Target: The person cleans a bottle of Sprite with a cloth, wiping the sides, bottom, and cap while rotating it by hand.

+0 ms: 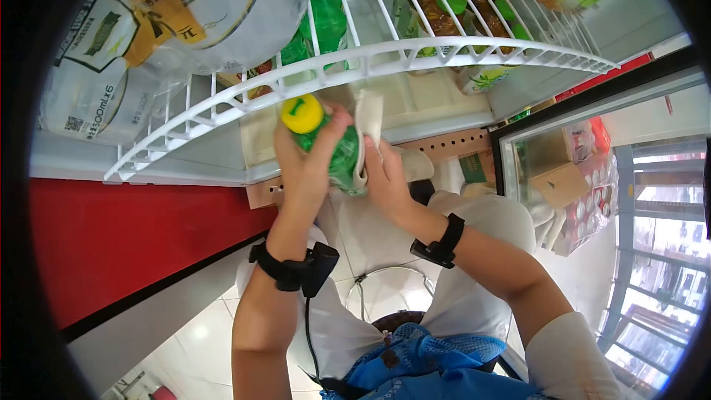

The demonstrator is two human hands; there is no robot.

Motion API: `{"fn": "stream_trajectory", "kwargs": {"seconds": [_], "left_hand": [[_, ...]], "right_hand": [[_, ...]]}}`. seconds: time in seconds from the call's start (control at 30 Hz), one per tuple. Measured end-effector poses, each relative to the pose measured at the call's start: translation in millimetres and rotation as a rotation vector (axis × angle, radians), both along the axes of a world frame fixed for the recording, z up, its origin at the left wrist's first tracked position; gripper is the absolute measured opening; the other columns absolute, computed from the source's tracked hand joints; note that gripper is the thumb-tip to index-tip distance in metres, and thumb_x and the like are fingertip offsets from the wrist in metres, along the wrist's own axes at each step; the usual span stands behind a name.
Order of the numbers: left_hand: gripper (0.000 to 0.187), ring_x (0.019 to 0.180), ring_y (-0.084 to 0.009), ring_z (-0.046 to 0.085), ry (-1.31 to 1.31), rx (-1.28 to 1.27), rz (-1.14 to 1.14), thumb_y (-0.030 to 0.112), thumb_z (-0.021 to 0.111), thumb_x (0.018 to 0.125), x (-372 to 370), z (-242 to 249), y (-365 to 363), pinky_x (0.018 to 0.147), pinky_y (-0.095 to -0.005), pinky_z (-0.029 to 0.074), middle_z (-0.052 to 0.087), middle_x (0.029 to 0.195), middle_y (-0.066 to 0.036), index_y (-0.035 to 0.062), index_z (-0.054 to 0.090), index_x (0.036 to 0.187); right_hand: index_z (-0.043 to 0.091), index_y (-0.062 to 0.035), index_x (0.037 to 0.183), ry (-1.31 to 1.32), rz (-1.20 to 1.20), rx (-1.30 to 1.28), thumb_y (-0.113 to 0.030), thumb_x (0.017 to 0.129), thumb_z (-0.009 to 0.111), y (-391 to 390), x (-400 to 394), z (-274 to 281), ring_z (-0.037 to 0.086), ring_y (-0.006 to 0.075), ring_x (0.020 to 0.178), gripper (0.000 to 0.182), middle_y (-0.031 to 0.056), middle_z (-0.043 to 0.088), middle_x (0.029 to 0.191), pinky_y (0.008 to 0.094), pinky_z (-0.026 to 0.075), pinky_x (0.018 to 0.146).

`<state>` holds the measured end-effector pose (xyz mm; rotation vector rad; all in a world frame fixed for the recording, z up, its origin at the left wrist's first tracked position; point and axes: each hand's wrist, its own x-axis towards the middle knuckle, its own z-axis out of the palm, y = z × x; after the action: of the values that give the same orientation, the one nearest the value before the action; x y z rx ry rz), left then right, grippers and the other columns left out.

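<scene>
The left hand [307,159] is wrapped round a green plastic bottle [344,154] with a yellow cap [303,112], holding it tight and a bit tilted. The right hand [386,178] pinches a folded off-white cloth [368,130] and presses it on the bottle's side. The bottle is in front of the drinks fridge, near the front rail of the white wire shelf [361,64]. It looks like the step in hand is wiping the bottle. I think the next move calls for the left hand to turn the bottle so the cloth can reach another side, with a firm hold in case it is slippery. The cap is on, and I can't tell how full the bottle is. Big bottles in a clear-wrapped pack [200,15] sit on the left of the shelf, and the print says 500mL x6. Through the wires I can see more green bottles [328,22] with yellow caps, and bottles with green caps [452,1] that have something brown in them. To the right, through the glass door [527,154], there is a cardboard box [559,184] and a wrapped pack of cans [597,192].
</scene>
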<state>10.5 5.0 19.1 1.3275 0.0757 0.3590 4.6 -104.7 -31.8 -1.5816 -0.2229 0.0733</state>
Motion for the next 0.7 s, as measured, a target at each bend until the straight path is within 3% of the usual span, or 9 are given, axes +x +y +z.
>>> {"fn": "stream_trajectory", "kwargs": {"seconds": [0.1,0.2,0.27,0.33,0.4,0.47,0.53,0.6,0.7], "left_hand": [[0.018,0.073,-0.0099,0.048,0.015,0.057,-0.027,0.007,0.06,0.071,-3,0,-10,0.069,-0.0211,0.038,0.053,0.079,-0.003,0.001,0.048,0.084],[0.021,0.077,-0.0095,0.047,-0.007,0.022,-0.032,0.006,0.06,0.07,-1,-4,-13,0.07,-0.0203,0.037,0.05,0.086,-0.004,-0.0002,0.047,0.086],[0.024,0.086,-0.0154,0.045,0.021,0.197,0.0,0.01,0.062,0.067,-1,-9,-7,0.076,-0.0238,0.034,0.048,0.088,-0.007,-0.0001,0.049,0.086],[0.026,0.09,-0.0184,0.044,0.037,0.287,0.02,0.011,0.062,0.066,-1,-8,-5,0.079,-0.0256,0.033,0.047,0.089,-0.008,0.0,0.05,0.085],[0.028,0.095,-0.0231,0.042,-0.05,0.457,-0.021,0.013,0.064,0.063,0,-4,-4,0.084,-0.0292,0.03,0.048,0.09,-0.011,0.0004,0.051,0.084],[0.03,0.094,-0.0216,0.043,-0.076,0.456,-0.025,0.014,0.064,0.063,2,-7,-1,0.082,-0.0291,0.032,0.048,0.092,-0.011,0.0003,0.05,0.085],[0.032,0.093,-0.0201,0.045,-0.105,0.458,-0.032,0.015,0.065,0.063,1,-2,1,0.081,-0.029,0.034,0.049,0.095,-0.011,0.0002,0.05,0.087],[0.038,0.085,-0.0157,0.049,0.004,0.101,-0.046,0.016,0.065,0.063,-2,8,0,0.076,-0.0268,0.037,0.053,0.091,-0.01,-0.0008,0.051,0.094],[0.043,0.076,-0.0114,0.05,-0.024,0.005,-0.009,0.016,0.064,0.065,-3,13,5,0.071,-0.0231,0.038,0.055,0.08,-0.007,-0.0024,0.049,0.102]], "right_hand": [[0.048,0.002,0.098,-0.041,0.015,0.096,-0.021,0.088,0.039,-1,4,14,0.048,0.018,0.06,0.027,0.0119,0.051,0.072,0.0282,0.039,0.057],[0.047,0.0024,0.098,-0.243,-0.024,0.063,-0.018,0.087,0.039,2,11,15,0.048,0.0156,0.061,0.025,0.011,0.052,0.076,0.0259,0.039,0.057],[0.048,0.0024,0.097,-0.31,-0.046,0.046,-0.017,0.086,0.04,1,13,22,0.048,0.014,0.062,0.024,0.0106,0.052,0.076,0.0252,0.038,0.056],[0.05,0.0022,0.095,0.069,0.078,0.056,-0.018,0.085,0.042,-5,14,30,0.05,0.0116,0.067,0.024,0.0086,0.055,0.081,0.0244,0.038,0.058],[0.052,0.0011,0.094,0.168,0.161,0.135,-0.021,0.085,0.041,-8,25,28,0.051,0.0112,0.069,0.026,0.0071,0.055,0.084,0.0243,0.039,0.059],[0.053,0.0001,0.094,0.268,0.246,0.217,-0.024,0.085,0.04,-11,33,27,0.051,0.0108,0.072,0.028,0.0056,0.056,0.086,0.0243,0.04,0.061],[0.054,-0.0035,0.098,0.614,0.368,0.32,-0.03,0.085,0.038,-13,38,27,0.054,0.0107,0.077,0.033,0.0035,0.056,0.091,0.0228,0.042,0.066],[0.054,-0.0048,0.1,0.726,0.453,0.315,-0.033,0.085,0.038,-12,39,11,0.054,0.0105,0.08,0.036,0.0043,0.056,0.094,0.0229,0.043,0.069],[0.053,-0.0062,0.104,0.87,0.573,0.254,-0.037,0.085,0.039,-15,32,-9,0.055,0.0103,0.085,0.038,0.0061,0.056,0.099,0.0227,0.044,0.074]]}}
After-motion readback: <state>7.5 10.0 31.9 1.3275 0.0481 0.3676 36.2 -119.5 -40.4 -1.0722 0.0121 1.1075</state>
